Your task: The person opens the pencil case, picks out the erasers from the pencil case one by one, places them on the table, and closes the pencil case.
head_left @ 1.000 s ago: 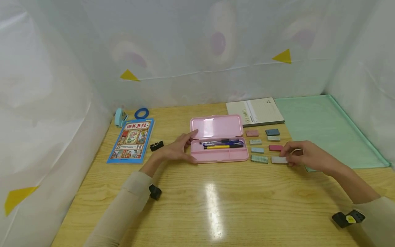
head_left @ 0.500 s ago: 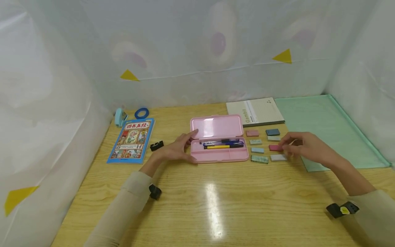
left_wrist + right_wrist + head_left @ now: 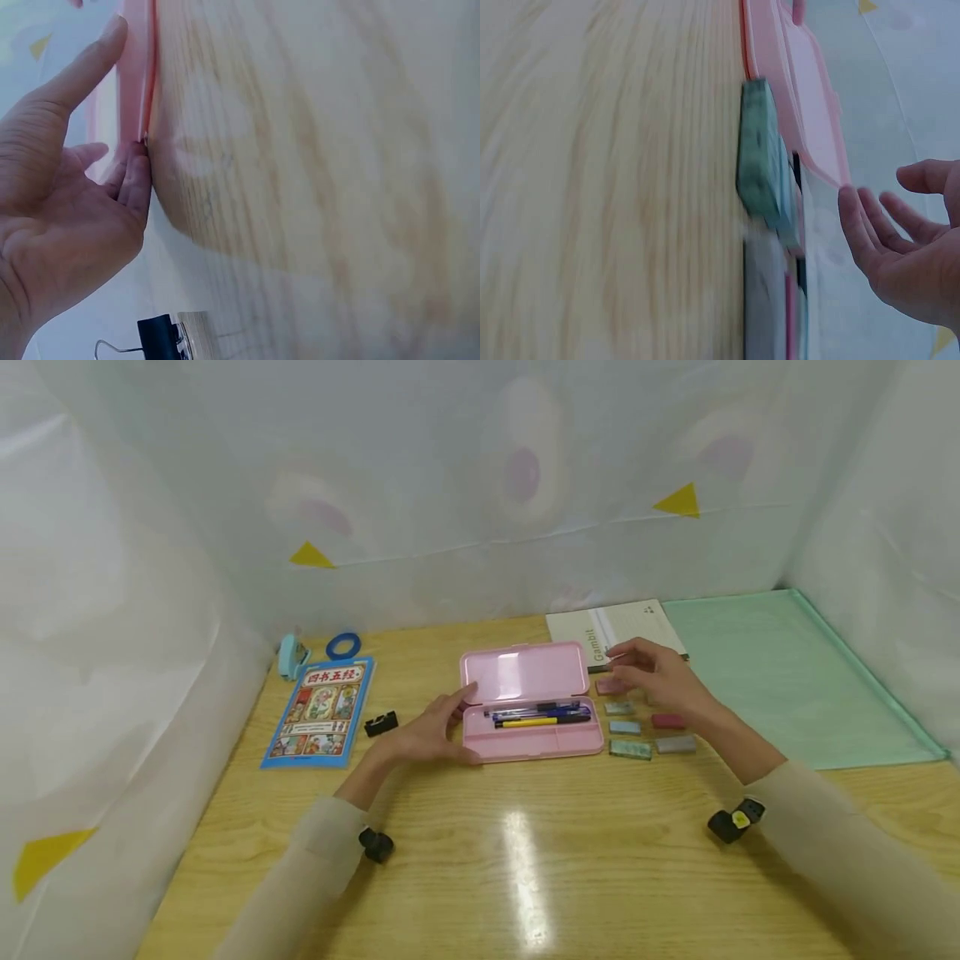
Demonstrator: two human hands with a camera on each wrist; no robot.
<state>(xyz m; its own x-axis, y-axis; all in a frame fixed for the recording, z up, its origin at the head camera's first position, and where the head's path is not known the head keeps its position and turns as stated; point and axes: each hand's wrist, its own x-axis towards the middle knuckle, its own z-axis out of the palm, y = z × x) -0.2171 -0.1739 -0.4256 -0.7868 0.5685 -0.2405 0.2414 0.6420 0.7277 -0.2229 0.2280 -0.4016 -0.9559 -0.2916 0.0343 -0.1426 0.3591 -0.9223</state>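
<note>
An open pink pencil case (image 3: 517,745) holds several pens (image 3: 542,722) and lies mid-table. Along its left end rests my left hand (image 3: 423,732), thumb near the front corner and fingertips by the lid, as the left wrist view shows on the case wall (image 3: 135,67). My right hand (image 3: 666,681) hovers over several small eraser-like blocks, fingers apart and nothing held. Below its fingertips lies a pink block (image 3: 608,687). Nearer me are a green patterned block (image 3: 630,750), a light blue one (image 3: 624,727), a grey one (image 3: 676,744) and a dark pink one (image 3: 668,721). The hand hides others.
A Gambit notebook (image 3: 645,618) lies behind the blocks, beside a green mat (image 3: 795,693). On the left are a blue comic-style book (image 3: 318,714), a light blue stapler (image 3: 291,657), a blue tape ring (image 3: 343,646) and a black binder clip (image 3: 381,723). White sheeting walls the table.
My right hand has left the grey block, which it nudged slightly, and moved left and farther back over the pink block. My left hand stays at the case. The view tilts slightly.
</note>
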